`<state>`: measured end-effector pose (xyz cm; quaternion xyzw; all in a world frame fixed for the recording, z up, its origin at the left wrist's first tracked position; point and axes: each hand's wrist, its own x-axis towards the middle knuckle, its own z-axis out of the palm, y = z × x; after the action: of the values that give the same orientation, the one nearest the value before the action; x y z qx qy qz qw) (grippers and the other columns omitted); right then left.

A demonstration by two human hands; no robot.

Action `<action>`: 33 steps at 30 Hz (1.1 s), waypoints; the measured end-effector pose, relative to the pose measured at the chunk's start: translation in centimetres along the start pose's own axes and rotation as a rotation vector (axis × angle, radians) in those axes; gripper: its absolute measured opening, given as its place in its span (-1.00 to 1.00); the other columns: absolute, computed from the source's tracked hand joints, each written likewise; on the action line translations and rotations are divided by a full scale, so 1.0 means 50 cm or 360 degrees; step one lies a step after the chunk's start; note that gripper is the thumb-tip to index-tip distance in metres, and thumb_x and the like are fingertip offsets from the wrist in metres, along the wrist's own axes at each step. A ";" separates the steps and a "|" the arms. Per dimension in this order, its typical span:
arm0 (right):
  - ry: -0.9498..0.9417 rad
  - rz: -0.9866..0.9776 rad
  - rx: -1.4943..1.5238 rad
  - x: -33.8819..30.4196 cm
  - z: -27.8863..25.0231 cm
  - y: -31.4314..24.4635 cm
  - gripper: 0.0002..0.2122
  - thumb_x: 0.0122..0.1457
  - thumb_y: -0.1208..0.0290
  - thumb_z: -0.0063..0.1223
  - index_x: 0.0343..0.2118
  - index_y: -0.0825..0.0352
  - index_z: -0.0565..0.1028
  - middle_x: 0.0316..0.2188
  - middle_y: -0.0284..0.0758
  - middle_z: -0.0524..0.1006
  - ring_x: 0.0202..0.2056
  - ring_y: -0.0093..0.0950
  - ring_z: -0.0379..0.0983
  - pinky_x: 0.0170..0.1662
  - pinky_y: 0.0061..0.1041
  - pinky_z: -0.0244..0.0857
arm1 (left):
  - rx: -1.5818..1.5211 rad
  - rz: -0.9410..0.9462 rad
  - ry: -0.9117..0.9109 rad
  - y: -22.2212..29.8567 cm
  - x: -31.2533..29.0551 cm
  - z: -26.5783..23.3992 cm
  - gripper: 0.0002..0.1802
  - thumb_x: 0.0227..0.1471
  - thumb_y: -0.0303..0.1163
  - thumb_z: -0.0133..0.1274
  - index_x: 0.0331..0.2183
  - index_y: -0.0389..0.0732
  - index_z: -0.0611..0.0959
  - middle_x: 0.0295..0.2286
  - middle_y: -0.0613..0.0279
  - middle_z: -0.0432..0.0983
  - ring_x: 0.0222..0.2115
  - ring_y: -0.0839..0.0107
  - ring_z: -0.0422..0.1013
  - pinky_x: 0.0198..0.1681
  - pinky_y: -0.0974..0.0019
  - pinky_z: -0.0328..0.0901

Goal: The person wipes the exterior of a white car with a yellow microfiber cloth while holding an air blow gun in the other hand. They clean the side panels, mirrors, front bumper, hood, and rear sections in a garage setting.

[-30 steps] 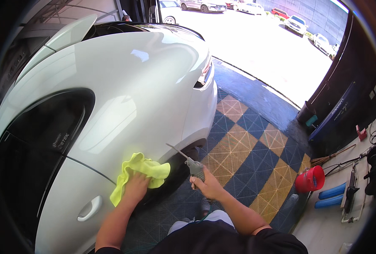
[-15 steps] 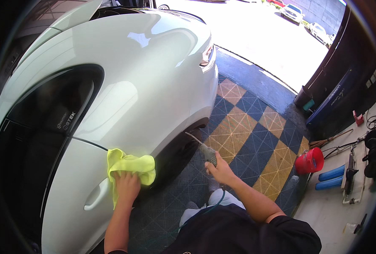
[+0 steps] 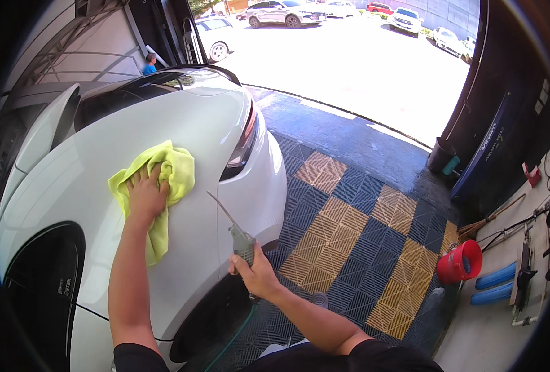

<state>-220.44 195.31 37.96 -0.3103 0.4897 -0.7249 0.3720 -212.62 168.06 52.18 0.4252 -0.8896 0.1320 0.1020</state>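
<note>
My left hand [image 3: 146, 193] presses a bright yellow-green microfiber towel [image 3: 179, 167] against the rear side panel of a white car [image 3: 188, 248]. Its fingers spread over the bunched cloth, whose tail hangs down along the bodywork below. In my right hand [image 3: 257, 273] is a grey air blow gun [image 3: 242, 243] with a long thin nozzle, the fingers wrapped round its handle. The nozzle points up and left toward the panel, apart from the paint. A green hose [image 3: 236, 335] runs down from the gun. Close beyond the nozzle sits the car's tail light [image 3: 242, 146].
Dark and tan grid tiles [image 3: 324, 242] cover the floor to the right. Along the right wall stand a red bucket [image 3: 459, 261], a broom [image 3: 492, 217] and a dark bin [image 3: 441, 155]. Someone in blue [image 3: 150, 64] is beyond the car. Parked cars [image 3: 286, 13] stand outside.
My left hand and the towel have moved from near the door handle to the rear panel. My right hand has shifted left with the blow gun. The view has moved toward the car's rear.
</note>
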 end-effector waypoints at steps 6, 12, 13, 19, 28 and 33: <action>0.0156 0.0025 0.0251 0.077 -0.066 0.027 -0.73 0.33 0.36 -0.03 -0.06 0.43 0.28 -0.50 -0.37 0.50 -0.42 -0.56 0.46 -0.24 -0.51 0.38 | 0.0097 0.0060 0.0014 0.209 0.233 0.114 -0.37 0.15 -0.16 -0.21 0.27 0.06 0.32 0.33 0.12 0.00 0.31 -0.18 -0.08 0.31 -0.39 -0.24; -0.0368 -0.0073 0.0160 0.137 -0.028 -0.078 -0.59 0.35 0.35 -0.06 0.16 0.38 0.16 -0.39 -0.38 0.38 -0.38 -0.57 0.42 -0.20 -0.48 0.36 | -0.0061 0.0076 0.0034 0.137 0.203 0.023 -0.45 0.16 -0.14 -0.09 0.16 -0.08 0.46 0.30 0.19 0.10 0.33 0.05 -0.04 0.38 -0.18 -0.24; -0.0426 -0.0055 0.0126 0.144 -0.013 -0.096 -0.58 0.35 0.35 -0.06 0.18 0.38 0.15 -0.39 -0.38 0.38 -0.38 -0.57 0.41 -0.21 -0.48 0.36 | 0.0025 -0.0035 0.0105 0.059 0.194 0.011 -0.46 0.16 -0.20 -0.08 0.16 -0.11 0.46 0.30 0.19 0.10 0.34 0.05 -0.05 0.39 -0.14 -0.24; -0.0801 -0.0043 -0.0098 0.169 0.092 -0.182 -0.52 0.36 0.30 -0.06 0.23 0.37 0.10 -0.39 -0.34 0.41 -0.40 -0.55 0.40 -0.23 -0.47 0.35 | 0.0612 -0.0139 0.0830 -0.328 -0.040 -0.106 -0.44 0.13 -0.38 -0.06 0.18 -0.20 0.40 0.31 0.15 0.06 0.35 0.07 -0.06 0.38 -0.06 -0.13; -0.1002 -0.0280 -0.0493 0.142 0.375 -0.251 -0.56 0.35 0.26 -0.05 0.16 0.38 0.16 -0.44 -0.31 0.45 -0.43 -0.54 0.45 -0.28 -0.49 0.37 | 0.0629 -0.1000 0.0894 -0.733 -0.137 -0.344 -0.40 0.21 -0.12 -0.18 0.21 -0.15 0.37 0.21 -0.11 0.25 0.32 0.02 0.00 0.36 -0.16 -0.19; -0.0793 -0.0247 -0.0380 0.175 0.447 -0.291 -0.60 0.34 0.27 -0.03 0.11 0.39 0.21 -0.41 -0.34 0.44 -0.44 -0.58 0.46 -0.30 -0.50 0.41 | 0.0612 -0.0940 0.0795 -0.703 -0.052 -0.383 -0.39 0.17 -0.10 -0.18 0.23 -0.01 0.37 0.27 0.04 0.19 0.33 -0.09 -0.05 0.32 -0.33 -0.22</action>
<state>-210.34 180.76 59.72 -0.5571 0.4398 -0.5898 0.3851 -182.15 154.92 74.69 0.6277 -0.6370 0.3595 0.2665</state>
